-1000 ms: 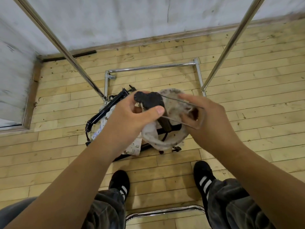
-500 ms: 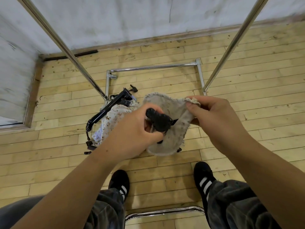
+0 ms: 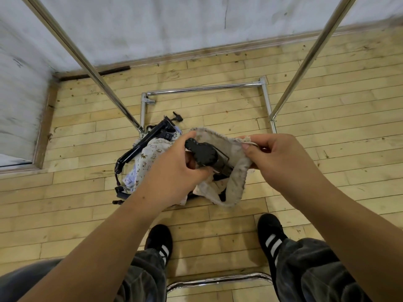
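Soft beige cloth with fuzzy edges and little dark spots, held up in the air, hanging down in a loop, just right of the pile of clothes. Black bumpy clip, tilted, against the middle of the cloth.

Bright even light, soft shadows, glare on chrome poles (bowed by wide-angle lens), slight blur

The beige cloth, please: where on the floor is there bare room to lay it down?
Bare boards for the beige cloth lie inside the rack base, between its back rail and right rail. Crowded: the clothes pile with black hangers by the left post.
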Action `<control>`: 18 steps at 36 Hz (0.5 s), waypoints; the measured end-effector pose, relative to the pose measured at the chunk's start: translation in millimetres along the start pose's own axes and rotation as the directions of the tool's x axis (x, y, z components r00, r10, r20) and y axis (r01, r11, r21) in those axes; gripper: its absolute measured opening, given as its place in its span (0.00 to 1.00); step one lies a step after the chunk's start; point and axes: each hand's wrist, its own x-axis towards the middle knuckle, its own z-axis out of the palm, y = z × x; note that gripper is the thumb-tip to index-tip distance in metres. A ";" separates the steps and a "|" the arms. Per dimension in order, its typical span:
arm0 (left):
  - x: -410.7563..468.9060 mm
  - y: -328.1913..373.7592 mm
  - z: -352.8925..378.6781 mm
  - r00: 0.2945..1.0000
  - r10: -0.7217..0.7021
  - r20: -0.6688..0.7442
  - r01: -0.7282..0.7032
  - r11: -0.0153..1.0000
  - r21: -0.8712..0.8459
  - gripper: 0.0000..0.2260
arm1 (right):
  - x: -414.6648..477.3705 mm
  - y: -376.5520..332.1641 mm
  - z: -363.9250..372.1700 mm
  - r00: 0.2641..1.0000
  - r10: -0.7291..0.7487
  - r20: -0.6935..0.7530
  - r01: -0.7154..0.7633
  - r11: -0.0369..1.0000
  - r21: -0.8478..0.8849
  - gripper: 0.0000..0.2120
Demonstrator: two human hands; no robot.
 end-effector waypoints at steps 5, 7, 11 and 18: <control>5.8 -8.1 -10.3 0.990 -0.132 -0.039 0.137 0.967 0.214 0.19 | 2.7 7.1 -2.9 0.997 -0.016 -0.077 0.010 0.997 -0.080 0.08; 8.3 -13.2 -12.4 0.985 -0.164 -0.052 0.171 0.961 0.218 0.13 | 3.9 9.0 -3.9 0.996 -0.014 -0.089 0.007 0.996 -0.086 0.07; 8.2 -18.4 -13.8 0.988 -0.148 -0.053 0.156 0.969 0.194 0.06 | 6.7 9.4 -3.2 0.996 0.014 -0.091 -0.019 0.998 -0.053 0.08; 9.7 -15.6 -9.9 0.994 -0.080 -0.071 0.093 0.972 0.213 0.04 | 9.3 14.0 -2.9 0.992 0.086 -0.090 -0.093 0.994 -0.066 0.12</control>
